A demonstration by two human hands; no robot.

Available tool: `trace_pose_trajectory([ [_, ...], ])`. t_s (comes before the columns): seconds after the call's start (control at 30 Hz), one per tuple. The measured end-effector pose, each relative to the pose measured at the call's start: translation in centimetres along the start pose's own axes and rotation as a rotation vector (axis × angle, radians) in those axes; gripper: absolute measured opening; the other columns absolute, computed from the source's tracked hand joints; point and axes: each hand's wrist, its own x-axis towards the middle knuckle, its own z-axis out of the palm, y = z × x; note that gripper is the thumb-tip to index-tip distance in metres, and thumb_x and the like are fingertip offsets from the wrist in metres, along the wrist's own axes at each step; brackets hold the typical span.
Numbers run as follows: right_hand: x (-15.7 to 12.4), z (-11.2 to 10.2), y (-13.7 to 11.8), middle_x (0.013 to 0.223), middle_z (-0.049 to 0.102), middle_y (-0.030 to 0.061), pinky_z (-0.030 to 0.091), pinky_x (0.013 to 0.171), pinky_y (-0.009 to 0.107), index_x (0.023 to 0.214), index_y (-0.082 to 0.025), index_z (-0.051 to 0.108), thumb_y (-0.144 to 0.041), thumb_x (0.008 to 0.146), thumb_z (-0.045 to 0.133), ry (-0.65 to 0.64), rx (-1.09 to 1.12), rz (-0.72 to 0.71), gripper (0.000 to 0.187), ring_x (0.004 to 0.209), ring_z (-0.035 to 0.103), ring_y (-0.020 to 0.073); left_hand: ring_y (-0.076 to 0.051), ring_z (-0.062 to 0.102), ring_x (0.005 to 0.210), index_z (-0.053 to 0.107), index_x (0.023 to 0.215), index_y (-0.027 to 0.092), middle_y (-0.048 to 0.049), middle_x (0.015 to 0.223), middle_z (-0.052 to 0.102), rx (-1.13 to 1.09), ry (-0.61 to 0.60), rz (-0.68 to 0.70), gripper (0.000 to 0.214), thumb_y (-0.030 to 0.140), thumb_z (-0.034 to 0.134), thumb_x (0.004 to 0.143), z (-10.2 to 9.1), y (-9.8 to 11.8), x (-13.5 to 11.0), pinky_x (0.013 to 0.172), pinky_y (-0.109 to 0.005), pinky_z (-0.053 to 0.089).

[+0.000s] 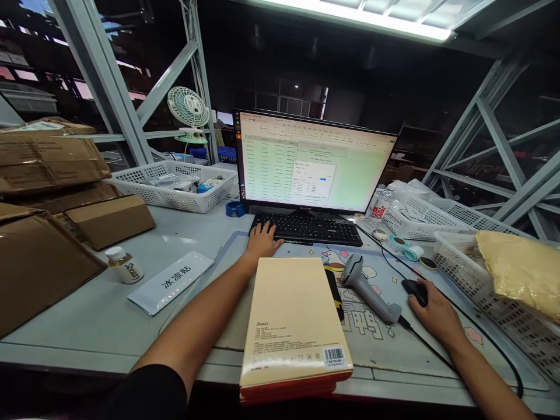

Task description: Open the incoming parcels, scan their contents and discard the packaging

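Observation:
My left hand [262,240] rests with its fingers on the left end of a black keyboard [308,229]. My right hand [431,306] lies over a black computer mouse [415,291] and grips it. Between my arms, a cream box [293,321] with a barcode label [333,357] sits at the desk's front edge on a red-orange base. A grey handheld barcode scanner [367,286] lies on its side on a printed desk mat [371,344], just left of the mouse. A black object [335,293] with a yellow mark is partly hidden beside the box.
A monitor [312,160] showing a green-tinted spreadsheet stands behind the keyboard. White plastic baskets [172,186] hold small items on both sides. Cardboard parcels [44,163] are stacked at left. A small bottle, a white packet, a clip fan and metal shelving surround the desk.

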Motion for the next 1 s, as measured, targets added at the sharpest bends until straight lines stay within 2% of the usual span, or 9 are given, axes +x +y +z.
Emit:
trace_pose_trajectory([
  [0.07, 0.0, -0.2, -0.2, 0.127, 0.075, 0.0174, 0.060, 0.088, 0.048, 0.141, -0.018, 0.059, -0.056, 0.095, 0.047, 0.002, -0.003, 0.024, 0.060, 0.111, 0.074, 0.0364, -0.045, 0.036, 0.160, 0.048, 0.165, 0.016, -0.0156, 0.176, 0.039, 0.003, 0.008, 0.006, 0.073, 0.058, 0.050, 0.105, -0.2, 0.1, -0.1, 0.130, -0.057, 0.032],
  [0.23, -0.1, -0.3, -0.5, 0.133, 0.073, 0.0168, 0.059, 0.094, 0.047, 0.142, -0.019, 0.061, -0.053, 0.095, 0.049, 0.055, 0.023, -0.048, 0.059, 0.115, 0.073, 0.0353, -0.045, 0.039, 0.157, 0.051, 0.163, 0.014, -0.0163, 0.174, 0.042, 0.004, -0.001, 0.010, 0.072, 0.056, 0.051, 0.105, -1.0, 0.7, -0.4, 0.128, -0.055, 0.035],
  [0.33, -0.4, -1.2, -0.9, 0.131, 0.074, 0.0192, 0.058, 0.099, 0.051, 0.142, -0.016, 0.064, -0.050, 0.094, 0.053, 0.062, 0.040, -0.055, 0.060, 0.115, 0.072, 0.0373, -0.045, 0.034, 0.160, 0.048, 0.165, 0.016, -0.0160, 0.176, 0.037, -0.007, -0.035, 0.001, 0.071, 0.054, 0.049, 0.105, -1.3, 1.0, -0.9, 0.129, -0.058, 0.032],
  [0.43, -0.5, -2.2, -1.4, 0.136, 0.072, 0.0222, 0.055, 0.106, 0.057, 0.144, -0.013, 0.064, -0.046, 0.091, 0.058, 0.093, 0.050, -0.053, 0.063, 0.120, 0.069, 0.0409, -0.044, 0.031, 0.161, 0.046, 0.165, 0.019, -0.0149, 0.177, 0.035, -0.036, 0.009, 0.014, 0.071, 0.057, 0.048, 0.104, -0.8, 0.9, -0.9, 0.130, -0.060, 0.028],
  [0.5, -0.3, -2.6, -1.8, 0.137, 0.071, 0.0223, 0.054, 0.109, 0.058, 0.144, -0.012, 0.065, -0.044, 0.090, 0.060, 0.076, 0.031, -0.057, 0.062, 0.123, 0.068, 0.0411, -0.043, 0.031, 0.160, 0.045, 0.165, 0.016, -0.0151, 0.177, 0.035, -0.056, -0.008, 0.023, 0.074, 0.060, 0.047, 0.105, -0.2, 0.6, -0.6, 0.130, -0.060, 0.026],
  [0.6, -0.2, -3.0, -2.1, 0.138, 0.071, 0.0231, 0.052, 0.112, 0.054, 0.145, -0.010, 0.065, -0.043, 0.092, 0.060, 0.034, -0.014, -0.061, 0.063, 0.125, 0.067, 0.0384, -0.041, 0.029, 0.159, 0.040, 0.167, 0.015, -0.0137, 0.178, 0.032, -0.083, -0.035, 0.026, 0.078, 0.065, 0.044, 0.108, 0.2, 0.4, -0.3, 0.131, -0.061, 0.023],
  [0.73, -0.2, -3.4, -2.0, 0.138, 0.070, 0.0242, 0.050, 0.114, 0.048, 0.146, -0.008, 0.064, -0.045, 0.094, 0.059, 0.044, -0.047, -0.082, 0.065, 0.126, 0.067, 0.0357, -0.042, 0.026, 0.159, 0.037, 0.168, 0.013, -0.0146, 0.179, 0.030, -0.094, -0.056, 0.032, 0.080, 0.067, 0.044, 0.109, -0.2, 0.4, -0.4, 0.130, -0.063, 0.021],
  [1.0, -0.2, -3.4, -2.1, 0.137, 0.070, 0.0239, 0.051, 0.112, 0.046, 0.146, -0.005, 0.064, -0.048, 0.095, 0.059, 0.044, -0.085, -0.103, 0.066, 0.126, 0.068, 0.0350, -0.044, 0.022, 0.159, 0.034, 0.169, 0.010, -0.0159, 0.179, 0.026, -0.116, -0.090, 0.040, 0.083, 0.067, 0.041, 0.109, 0.3, -0.1, 0.3, 0.129, -0.066, 0.019],
])
